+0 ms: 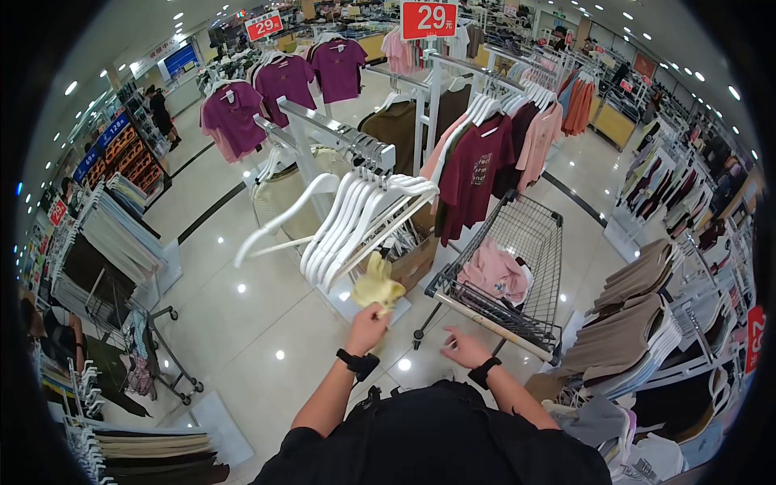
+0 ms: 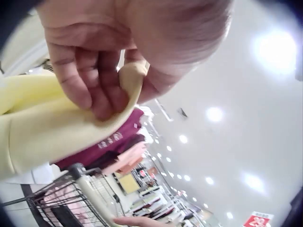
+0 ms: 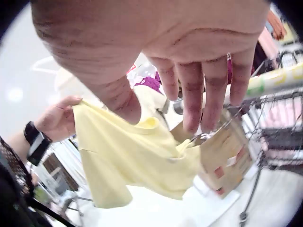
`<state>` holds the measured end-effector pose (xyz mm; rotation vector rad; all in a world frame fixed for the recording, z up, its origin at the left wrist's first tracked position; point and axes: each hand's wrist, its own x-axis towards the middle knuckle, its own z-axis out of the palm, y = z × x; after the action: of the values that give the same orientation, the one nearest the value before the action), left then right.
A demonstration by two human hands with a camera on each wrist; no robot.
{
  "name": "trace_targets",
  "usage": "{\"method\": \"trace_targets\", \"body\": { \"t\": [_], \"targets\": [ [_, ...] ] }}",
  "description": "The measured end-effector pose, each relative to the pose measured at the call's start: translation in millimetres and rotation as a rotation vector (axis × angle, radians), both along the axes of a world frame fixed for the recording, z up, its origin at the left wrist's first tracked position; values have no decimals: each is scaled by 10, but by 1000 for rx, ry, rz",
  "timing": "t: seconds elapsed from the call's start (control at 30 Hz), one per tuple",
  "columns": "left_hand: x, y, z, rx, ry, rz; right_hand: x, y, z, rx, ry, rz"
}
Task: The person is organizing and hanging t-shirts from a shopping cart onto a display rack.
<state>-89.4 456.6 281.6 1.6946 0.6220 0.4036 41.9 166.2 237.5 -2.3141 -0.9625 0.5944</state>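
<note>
My left hand [image 1: 369,327] pinches a pale yellow garment [image 1: 378,283] by its edge, and the cloth hangs in front of a row of white hangers [image 1: 347,226]. In the left wrist view the fingers [image 2: 102,90] curl round the ribbed edge of the yellow cloth [image 2: 52,127]. The right hand [image 1: 466,347] is off to the right, holding nothing, near the cart's handle. Its fingers [image 3: 191,94] look extended in the right wrist view, with the yellow garment [image 3: 137,151] beyond them.
A wire shopping cart [image 1: 558,279] holding pink clothing [image 1: 491,271] stands at the right front. A cardboard box [image 1: 414,265] sits under the hanger rack. Clothing racks line both sides, with maroon shirts [image 1: 485,166] ahead and tan garments [image 1: 634,323] at the right.
</note>
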Motion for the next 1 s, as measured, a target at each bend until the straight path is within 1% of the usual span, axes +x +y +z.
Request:
{"method": "trace_targets", "body": {
  "t": [0.03, 0.07, 0.1, 0.13, 0.17, 0.2, 0.23, 0.27, 0.3, 0.33, 0.37, 0.4, 0.43, 0.47, 0.5, 0.53, 0.6, 0.63, 0.67, 0.7, 0.73, 0.8, 0.83, 0.87, 0.9, 0.93, 0.97, 1.0],
  "targets": [
    [6, -143, 304, -19, 13, -183, -99, 125, 156, 24, 325, 76],
    [17, -275, 558, -39, 25, -366, -211, 251, 341, 26, 328, 78],
    [33, -402, 724, 29, -34, -475, -326, 365, 538, -48, 365, 145],
    [45, -515, 865, 97, -94, -582, -384, 413, 626, -123, 401, 212],
    [43, -617, 1023, 95, -93, -579, -410, 430, 16, 230, 322, 386],
    [37, -709, 1172, 76, -157, -677, -425, 429, 9, 228, 324, 387],
    [30, -760, 1260, 55, -222, -775, -443, 431, 10, 368, 492, 284],
    [24, -783, 1297, 47, -220, -775, -449, 422, 11, 505, 658, 172],
    [17, -810, 1316, 52, -231, -801, -423, 375, 0, 499, 665, 167],
    [0, -839, 1310, 54, -240, -829, -369, 289, -27, 425, 604, 135],
    [-10, -807, 1244, 67, -190, -884, -282, 199, -54, 353, 542, 106],
    [-32, -795, 1186, 59, -187, -886, -190, 142, 7, 283, 477, 78],
    [-57, -785, 1133, 9, -149, -880, -104, 44, 87, 352, 358, 53],
    [-78, -770, 1066, -41, -111, -872, -17, -60, 308, 419, 238, 30],
    [-98, -748, 949, -86, -183, -838, 131, -213, 455, 490, 62, -19],
    [-113, -720, 938, -93, -180, -841, 297, -402, 615, 557, -115, -70],
    [-127, -660, 931, -282, -154, -708, 609, -757, 1160, 499, -107, -291],
    [-121, -637, 878, -245, -166, -670, 859, -960, 1153, 898, 163, -348],
    [-119, -609, 839, -251, -163, -682, 1045, -1078, 1153, 1293, 439, -396],
    [-114, -582, 805, -240, -114, -666, 1166, -1048, 1239, 1292, 432, -410],
    [-108, -569, 767, -231, -64, -650, 1292, -988, 1366, 1174, 192, -548],
    [-94, -563, 690, -207, -40, -664, 1421, -867, 1535, 893, -274, -794],
    [-88, -558, 656, -155, 17, -675, 1378, -772, 1515, 663, -374, -801],
    [-91, -552, 638, -101, 72, -685, 1478, -721, 1135, 597, -396, -836],
    [-106, -553, 626, -103, 75, -696, 1494, -769, 853, 136, -304, -779],
    [-127, -561, 610, -30, 128, -699, 1605, -850, 455, -156, -141, -530],
    [-127, -565, 592, 45, 176, -697, 1459, -860, 88, -255, -72, -562],
    [-127, -556, 547, 42, 171, -698, 1225, -880, -222, -354, -4, -590]
  ]
}}
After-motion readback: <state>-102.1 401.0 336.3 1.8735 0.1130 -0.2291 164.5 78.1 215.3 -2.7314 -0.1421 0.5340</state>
